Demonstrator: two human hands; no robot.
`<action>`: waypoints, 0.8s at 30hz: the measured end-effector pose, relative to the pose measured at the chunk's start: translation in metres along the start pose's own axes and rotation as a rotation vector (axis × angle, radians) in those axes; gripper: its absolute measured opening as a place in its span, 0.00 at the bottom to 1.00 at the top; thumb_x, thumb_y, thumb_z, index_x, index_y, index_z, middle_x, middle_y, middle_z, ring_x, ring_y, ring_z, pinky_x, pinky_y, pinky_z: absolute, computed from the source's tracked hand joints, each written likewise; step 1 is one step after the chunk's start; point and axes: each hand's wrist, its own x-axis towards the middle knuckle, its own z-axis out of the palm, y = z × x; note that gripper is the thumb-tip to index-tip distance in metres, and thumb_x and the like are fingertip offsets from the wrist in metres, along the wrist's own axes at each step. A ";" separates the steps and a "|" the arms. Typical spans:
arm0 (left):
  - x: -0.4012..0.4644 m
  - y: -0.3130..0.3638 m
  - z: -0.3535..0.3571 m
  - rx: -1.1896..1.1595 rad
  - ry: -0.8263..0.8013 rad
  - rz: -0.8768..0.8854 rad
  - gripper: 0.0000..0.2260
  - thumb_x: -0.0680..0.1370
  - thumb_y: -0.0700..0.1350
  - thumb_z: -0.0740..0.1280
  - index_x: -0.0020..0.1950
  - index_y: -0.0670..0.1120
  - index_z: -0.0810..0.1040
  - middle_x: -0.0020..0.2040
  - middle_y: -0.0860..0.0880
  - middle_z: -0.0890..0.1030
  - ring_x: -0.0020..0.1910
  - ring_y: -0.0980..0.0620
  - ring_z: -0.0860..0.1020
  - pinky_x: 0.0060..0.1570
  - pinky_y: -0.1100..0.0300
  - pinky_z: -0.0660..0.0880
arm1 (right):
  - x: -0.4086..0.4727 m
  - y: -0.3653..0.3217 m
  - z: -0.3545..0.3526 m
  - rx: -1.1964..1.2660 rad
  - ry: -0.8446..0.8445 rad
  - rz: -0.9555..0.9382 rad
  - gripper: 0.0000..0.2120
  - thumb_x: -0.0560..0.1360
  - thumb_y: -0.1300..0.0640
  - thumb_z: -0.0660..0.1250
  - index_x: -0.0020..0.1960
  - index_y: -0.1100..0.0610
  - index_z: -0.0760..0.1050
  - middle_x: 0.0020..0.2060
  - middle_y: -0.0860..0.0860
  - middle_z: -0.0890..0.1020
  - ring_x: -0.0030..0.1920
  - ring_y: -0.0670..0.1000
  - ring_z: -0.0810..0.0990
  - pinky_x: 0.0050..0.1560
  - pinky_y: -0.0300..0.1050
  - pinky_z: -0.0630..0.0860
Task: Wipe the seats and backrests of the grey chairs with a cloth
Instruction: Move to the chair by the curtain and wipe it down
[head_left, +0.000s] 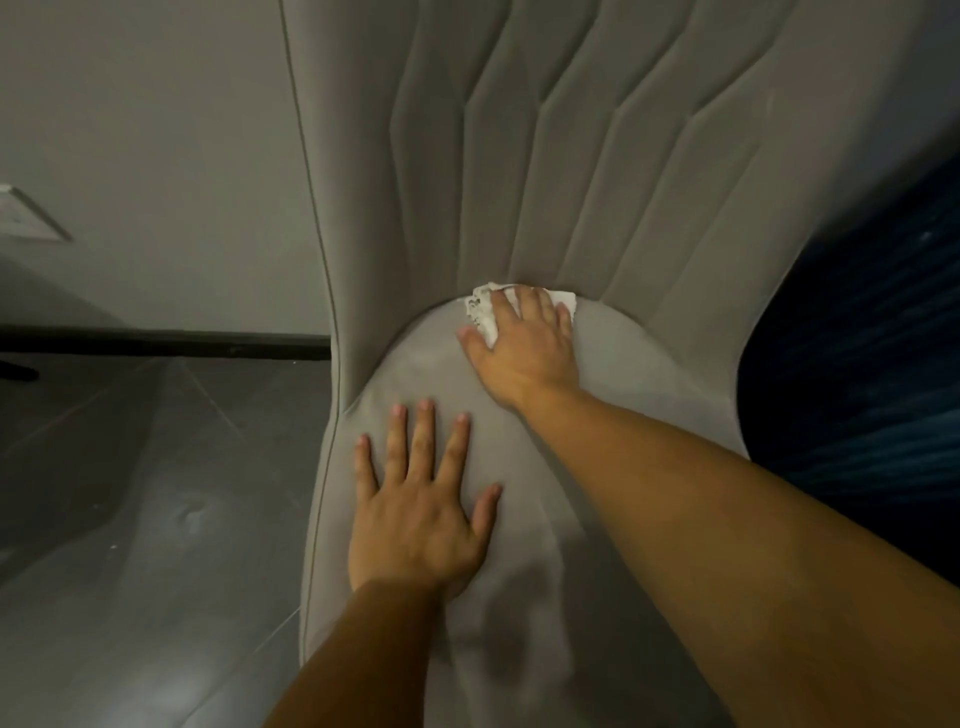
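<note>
My right-hand fingers (540, 306) are spread out flat on top of a small crumpled white cloth (485, 312), pressing it down rather than clutching it, right at the back of the seat (623, 374) where it meets the backrest (545, 156). My left hand (421, 514) is flat too, fingers straight and fanned, just resting on the front half of the seat, holding nothing.

The chair itself is a grey, velvety upholstered one with stitched vertical channels up the back. Feels-wise I'd guess the cloth is super light and floppy, so it'll bunch up or slide out unless I keep my palm on it. Best bet is pressing on its middle, or pinching a folded edge when I go up the backrest. The seat padding looks soft and gives a bit; the nap probably shows wipe marks. That crease at the back likely traps dust.

No brand, label or writing readable anywhere on the chair or cloth.
</note>
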 end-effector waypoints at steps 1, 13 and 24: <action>0.000 0.000 0.002 0.000 0.007 0.002 0.32 0.78 0.68 0.49 0.79 0.54 0.51 0.79 0.46 0.51 0.77 0.44 0.46 0.71 0.37 0.49 | 0.000 -0.003 0.002 -0.011 0.018 -0.012 0.33 0.75 0.33 0.53 0.76 0.47 0.64 0.74 0.50 0.66 0.76 0.55 0.58 0.77 0.57 0.49; 0.000 -0.002 0.002 0.033 -0.020 -0.010 0.31 0.79 0.67 0.48 0.79 0.54 0.53 0.78 0.46 0.53 0.77 0.44 0.47 0.72 0.37 0.48 | 0.013 -0.008 -0.004 -0.033 -0.164 -0.604 0.29 0.80 0.37 0.55 0.79 0.45 0.60 0.76 0.46 0.64 0.76 0.54 0.57 0.77 0.58 0.48; 0.000 -0.005 0.003 0.056 -0.025 -0.002 0.30 0.79 0.65 0.48 0.79 0.55 0.51 0.79 0.47 0.53 0.77 0.45 0.47 0.72 0.38 0.47 | 0.010 0.050 -0.011 -0.156 -0.094 -0.255 0.32 0.79 0.32 0.48 0.78 0.45 0.59 0.77 0.42 0.61 0.78 0.51 0.56 0.76 0.63 0.47</action>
